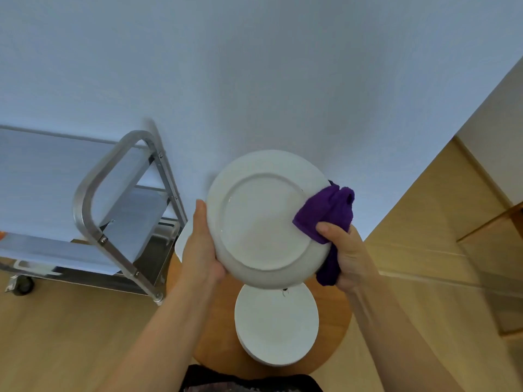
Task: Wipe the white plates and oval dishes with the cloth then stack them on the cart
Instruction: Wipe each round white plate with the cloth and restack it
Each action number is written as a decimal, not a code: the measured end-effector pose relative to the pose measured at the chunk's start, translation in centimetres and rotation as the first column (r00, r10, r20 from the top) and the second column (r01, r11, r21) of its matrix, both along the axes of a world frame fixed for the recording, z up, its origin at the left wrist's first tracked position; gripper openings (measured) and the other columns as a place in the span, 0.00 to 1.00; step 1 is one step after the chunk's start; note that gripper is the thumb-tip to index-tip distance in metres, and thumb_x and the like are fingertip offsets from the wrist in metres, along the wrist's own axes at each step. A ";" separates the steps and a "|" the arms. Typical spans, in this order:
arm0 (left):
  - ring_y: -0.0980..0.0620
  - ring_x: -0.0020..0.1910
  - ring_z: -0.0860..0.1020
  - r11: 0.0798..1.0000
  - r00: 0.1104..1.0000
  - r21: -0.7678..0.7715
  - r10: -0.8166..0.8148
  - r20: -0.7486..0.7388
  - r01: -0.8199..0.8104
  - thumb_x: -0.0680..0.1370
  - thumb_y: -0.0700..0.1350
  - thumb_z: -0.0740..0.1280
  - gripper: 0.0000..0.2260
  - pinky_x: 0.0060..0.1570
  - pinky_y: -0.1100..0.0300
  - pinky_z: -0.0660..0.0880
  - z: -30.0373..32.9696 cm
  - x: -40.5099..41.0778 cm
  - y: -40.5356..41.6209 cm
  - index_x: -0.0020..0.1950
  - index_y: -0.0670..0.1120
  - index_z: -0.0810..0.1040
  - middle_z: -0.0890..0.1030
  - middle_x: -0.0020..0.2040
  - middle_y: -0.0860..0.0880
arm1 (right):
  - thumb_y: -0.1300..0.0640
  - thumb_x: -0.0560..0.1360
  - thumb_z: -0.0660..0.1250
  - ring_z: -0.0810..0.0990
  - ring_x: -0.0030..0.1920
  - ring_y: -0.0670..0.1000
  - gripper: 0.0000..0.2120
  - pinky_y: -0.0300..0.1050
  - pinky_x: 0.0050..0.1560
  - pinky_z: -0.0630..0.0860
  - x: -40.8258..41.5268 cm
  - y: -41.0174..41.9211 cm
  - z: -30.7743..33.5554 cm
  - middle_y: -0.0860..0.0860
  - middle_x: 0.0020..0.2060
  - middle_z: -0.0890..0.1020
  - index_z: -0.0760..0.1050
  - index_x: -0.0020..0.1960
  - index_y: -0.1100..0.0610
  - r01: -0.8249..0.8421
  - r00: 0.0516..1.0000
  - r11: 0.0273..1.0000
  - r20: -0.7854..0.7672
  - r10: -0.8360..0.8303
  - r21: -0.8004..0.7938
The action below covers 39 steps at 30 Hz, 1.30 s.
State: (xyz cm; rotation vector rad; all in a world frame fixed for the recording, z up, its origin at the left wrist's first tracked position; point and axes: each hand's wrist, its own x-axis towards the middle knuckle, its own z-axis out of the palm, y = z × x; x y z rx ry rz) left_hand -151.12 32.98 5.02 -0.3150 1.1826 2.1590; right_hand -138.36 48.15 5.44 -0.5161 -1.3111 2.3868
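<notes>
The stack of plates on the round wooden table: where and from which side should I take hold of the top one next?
Take the top plate of the stack by its rim on the side nearest you, coming in from below the lifted plate. That rim is bare and overhangs the ones beneath, giving fingers a lip to hook under. The far edge is hidden behind the lifted plate.

Round white glazed ceramic plate (263,222): smooth and glossy on its underside, with a raised foot ring. Against its right rim I press a purple terry cloth (328,213), matt and nubbly. Below that plate, a stack of smooth white ceramic plates (276,323) rests on a round wooden tabletop (336,315) with a satin finish. Left of the plate, the cart (93,193) shows brushed, dull-sheened metal tubing.
</notes>
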 end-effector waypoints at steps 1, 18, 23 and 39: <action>0.49 0.42 0.84 0.999 1.000 -0.037 -0.014 -0.010 0.014 0.73 0.63 0.65 0.17 0.44 0.50 0.79 0.0 0.2 -0.2 0.46 0.52 0.84 0.86 0.44 0.49 | 0.57 0.57 0.74 0.84 0.43 0.55 0.19 0.46 0.37 0.80 0.2 0.2 0.1 0.56 0.43 0.85 0.82 0.48 0.56 0.000 1.000 1.000 0.023 0.000 0.003; 0.56 0.22 0.58 0.685 0.325 -0.719 -0.658 -0.680 -0.117 0.74 0.58 0.66 0.26 0.29 0.61 0.60 5.2 -3.5 4.1 0.24 0.49 0.58 0.58 0.21 0.55 | 0.56 0.57 0.77 0.83 0.49 0.56 0.21 0.45 0.43 0.80 -0.5 2.3 3.9 0.54 0.48 0.85 0.82 0.50 0.51 -0.402 0.915 0.828 0.213 0.343 0.392; 0.50 0.32 0.75 0.899 0.949 -0.437 -0.123 -0.289 -0.017 0.70 0.55 0.70 0.14 0.34 0.58 0.73 4.6 -4.5 2.6 0.33 0.48 0.74 0.76 0.28 0.51 | 0.60 0.58 0.76 0.83 0.50 0.54 0.23 0.42 0.45 0.79 1.2 3.5 3.4 0.54 0.47 0.85 0.80 0.53 0.55 -0.341 0.939 0.852 0.110 0.325 0.396; 0.53 0.41 0.81 0.718 0.618 -0.651 -0.634 -0.466 0.246 0.77 0.61 0.60 0.20 0.42 0.61 0.76 4.3 -4.4 1.1 0.48 0.47 0.82 0.84 0.43 0.51 | 0.59 0.52 0.71 0.85 0.38 0.53 0.16 0.45 0.34 0.80 2.9 3.2 0.3 0.55 0.38 0.85 0.85 0.40 0.56 -0.202 0.979 0.979 0.021 0.202 -0.004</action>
